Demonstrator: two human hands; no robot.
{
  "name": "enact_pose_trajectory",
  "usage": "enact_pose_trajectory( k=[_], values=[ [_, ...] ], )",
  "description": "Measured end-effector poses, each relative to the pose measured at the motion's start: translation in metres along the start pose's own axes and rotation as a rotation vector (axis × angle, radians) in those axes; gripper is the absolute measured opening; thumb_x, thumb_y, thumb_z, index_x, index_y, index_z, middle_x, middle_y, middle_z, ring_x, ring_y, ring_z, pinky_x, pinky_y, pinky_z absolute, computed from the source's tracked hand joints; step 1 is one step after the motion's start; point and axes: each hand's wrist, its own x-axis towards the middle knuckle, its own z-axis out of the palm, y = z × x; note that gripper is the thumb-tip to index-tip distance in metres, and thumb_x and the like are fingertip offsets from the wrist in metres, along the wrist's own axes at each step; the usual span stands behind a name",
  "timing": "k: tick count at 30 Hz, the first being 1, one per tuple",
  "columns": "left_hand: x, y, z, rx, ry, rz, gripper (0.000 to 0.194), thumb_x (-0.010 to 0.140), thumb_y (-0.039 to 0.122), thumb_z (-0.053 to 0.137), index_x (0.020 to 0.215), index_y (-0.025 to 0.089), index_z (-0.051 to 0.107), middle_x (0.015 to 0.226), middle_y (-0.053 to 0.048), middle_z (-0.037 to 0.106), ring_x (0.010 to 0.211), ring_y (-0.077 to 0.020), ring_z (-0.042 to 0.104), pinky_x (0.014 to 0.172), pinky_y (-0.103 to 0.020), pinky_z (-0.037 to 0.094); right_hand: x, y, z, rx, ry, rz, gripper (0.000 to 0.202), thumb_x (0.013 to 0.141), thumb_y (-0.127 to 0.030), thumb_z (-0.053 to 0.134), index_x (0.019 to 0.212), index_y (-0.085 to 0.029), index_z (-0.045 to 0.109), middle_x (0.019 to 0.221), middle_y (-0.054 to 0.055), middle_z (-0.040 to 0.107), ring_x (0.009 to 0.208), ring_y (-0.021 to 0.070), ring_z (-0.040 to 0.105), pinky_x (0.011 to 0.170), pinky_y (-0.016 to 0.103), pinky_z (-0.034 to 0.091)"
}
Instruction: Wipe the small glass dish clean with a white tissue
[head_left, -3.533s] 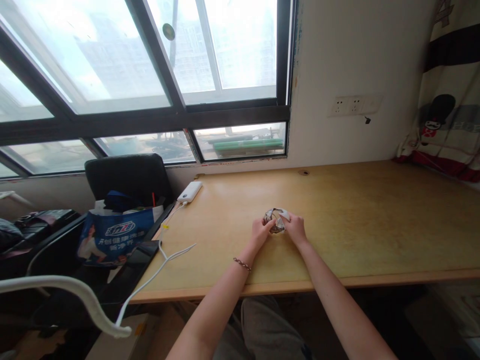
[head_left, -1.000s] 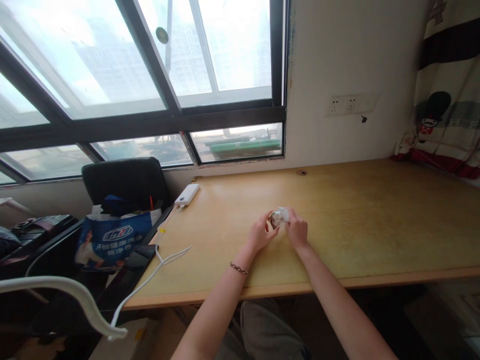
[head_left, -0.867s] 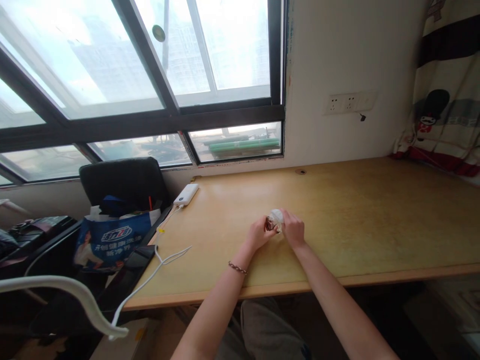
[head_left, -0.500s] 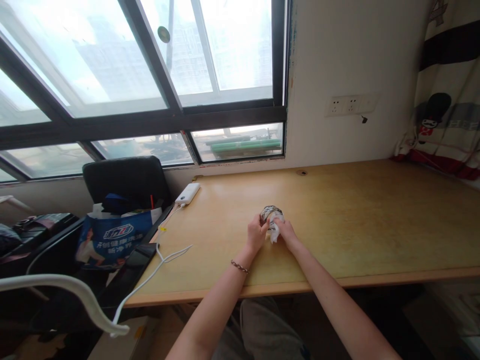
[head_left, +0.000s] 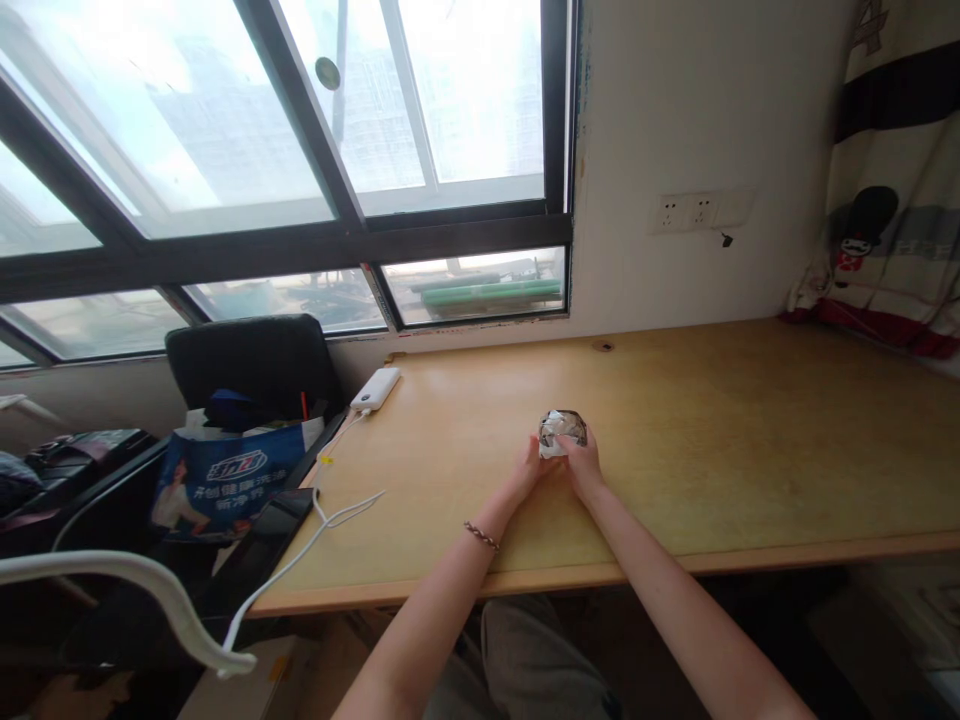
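Fingers of my left hand (head_left: pixel 534 468) and right hand (head_left: pixel 579 463) meet on the near side of a small crumpled wrapper bundle (head_left: pixel 562 430), pinching it together where it sits on the desk (head_left: pixel 750 440), roughly midway between the front edge and the wall edge. Bare wood runs wide to the right as far as the curtain (head_left: pixel 885 200) at the far right corner. Toward the left edge a white power bank (head_left: pixel 376 387) lies at the back left corner with its cable (head_left: pixel 330 510) trailing over the side, well apart from my hands.
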Motion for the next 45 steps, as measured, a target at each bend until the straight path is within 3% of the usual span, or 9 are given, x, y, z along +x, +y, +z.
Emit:
enact_pose_trajectory(
  k=[4,7,14,21,28,34,38,42,45],
  values=[
    [-0.005,0.001,0.013,-0.13,-0.132,-0.033,0.048,0.068,0.037,0.058,0.109,0.014,0.048,0.113,-0.011,0.052,0.107,-0.0231,0.045,0.095,-0.038,0.03,0.004,0.004,0.0,0.211,0.05,0.053,0.036,0.054,-0.022,0.063,0.089,-0.017,0.055,0.082,0.002,0.064,0.071,0.0162,0.06,0.063,0.029,0.049],
    [-0.008,0.003,0.018,-0.052,-0.099,-0.009,0.048,0.063,0.021,0.064,0.108,0.014,0.05,0.111,-0.011,0.053,0.105,-0.0222,0.047,0.094,-0.038,0.032,0.004,0.005,0.001,0.227,0.06,0.068,0.033,0.054,-0.023,0.064,0.085,-0.016,0.055,0.079,0.002,0.063,0.069,0.0158,0.06,0.065,0.029,0.049],
    [-0.005,-0.002,0.005,0.022,0.232,-0.089,0.034,0.065,0.036,0.06,0.089,0.011,0.058,0.085,-0.009,0.064,0.077,-0.0202,0.06,0.065,-0.032,0.05,-0.006,0.0,0.001,-0.306,0.022,0.027,0.025,0.064,-0.04,0.051,0.077,-0.019,0.054,0.067,0.001,0.062,0.061,0.0157,0.057,0.053,0.025,0.044],
    [-0.004,0.004,0.003,-0.028,0.239,-0.122,0.025,0.069,0.026,0.054,0.089,0.011,0.057,0.089,-0.009,0.063,0.075,-0.017,0.061,0.066,-0.031,0.051,-0.01,-0.008,-0.003,-0.771,-0.032,-0.161,0.031,0.066,-0.043,0.048,0.078,-0.015,0.056,0.071,0.004,0.061,0.063,0.0163,0.054,0.058,0.024,0.041],
    [-0.005,0.011,-0.008,0.332,0.357,-0.07,0.016,0.067,0.027,0.055,0.073,0.013,0.059,0.07,-0.006,0.064,0.06,-0.0166,0.06,0.05,-0.027,0.05,-0.02,-0.019,0.002,-0.802,-0.14,-0.372,0.046,0.066,-0.037,0.052,0.109,-0.02,0.048,0.085,0.002,0.062,0.07,0.015,0.056,0.063,0.023,0.041],
    [-0.01,0.026,-0.012,0.751,0.406,0.085,0.037,0.074,0.045,0.045,0.054,0.015,0.054,0.042,-0.002,0.051,0.037,-0.011,0.048,0.036,-0.02,0.035,-0.017,-0.021,-0.001,-0.881,0.001,-0.304,0.035,0.062,-0.049,0.053,0.073,-0.016,0.06,0.06,0.001,0.061,0.055,0.0135,0.053,0.052,0.022,0.038],
    [-0.007,0.028,-0.019,0.716,0.509,0.111,0.044,0.075,0.049,0.039,0.05,0.015,0.05,0.038,0.001,0.045,0.035,-0.0089,0.043,0.035,-0.019,0.03,-0.008,-0.016,-0.006,-0.599,-0.01,-0.039,0.041,0.063,-0.052,0.05,0.068,-0.012,0.061,0.063,0.007,0.065,0.052,0.0151,0.056,0.044,0.022,0.04],
    [0.0,0.029,-0.038,0.75,0.717,0.088,0.036,0.072,0.045,0.044,0.053,0.015,0.051,0.045,0.0,0.05,0.043,-0.0103,0.046,0.041,-0.019,0.033,0.0,-0.01,-0.012,-0.38,-0.014,0.133,0.043,0.063,-0.052,0.049,0.068,-0.011,0.061,0.063,0.009,0.066,0.05,0.0157,0.058,0.04,0.021,0.039],
    [0.002,0.028,-0.041,0.856,0.758,0.146,0.021,0.067,0.035,0.051,0.07,0.015,0.056,0.062,-0.002,0.058,0.056,-0.0122,0.052,0.048,-0.02,0.037,0.0,-0.009,-0.014,-0.36,0.0,0.139,0.043,0.062,-0.051,0.051,0.067,-0.011,0.062,0.062,0.009,0.066,0.05,0.0159,0.058,0.039,0.021,0.039]
  ],
)
